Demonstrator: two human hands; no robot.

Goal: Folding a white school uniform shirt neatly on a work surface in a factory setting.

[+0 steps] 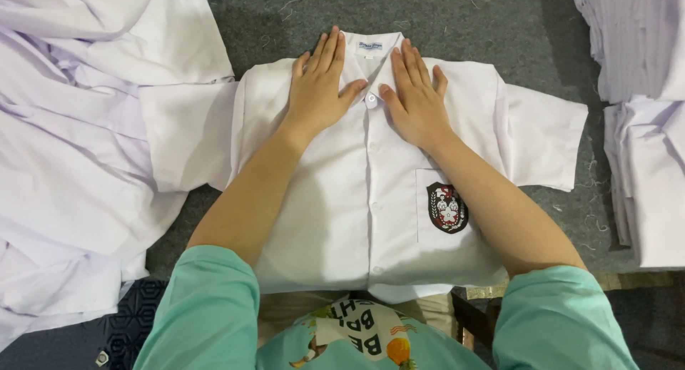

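My left hand [317, 84] and right hand [416, 99] lay open and flat, gripping nothing, on the white shirt [371, 199] spread buttoned on the grey worktop [499, 27]. It seemed light, limp, crease-prone; best pinched at the shoulders.

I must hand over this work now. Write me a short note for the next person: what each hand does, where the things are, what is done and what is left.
Left hand: flat, palm down on the white school shirt, left of the collar.
Right hand: flat on it, right of the collar.
Shirt: lies face up on the grey surface, buttoned, both short sleeves spread out, badge pocket showing.
Done: shirt laid flat.
Left: sleeves and body are not yet folded.
Loose white shirts are heaped at left; a folded stack stands at right.
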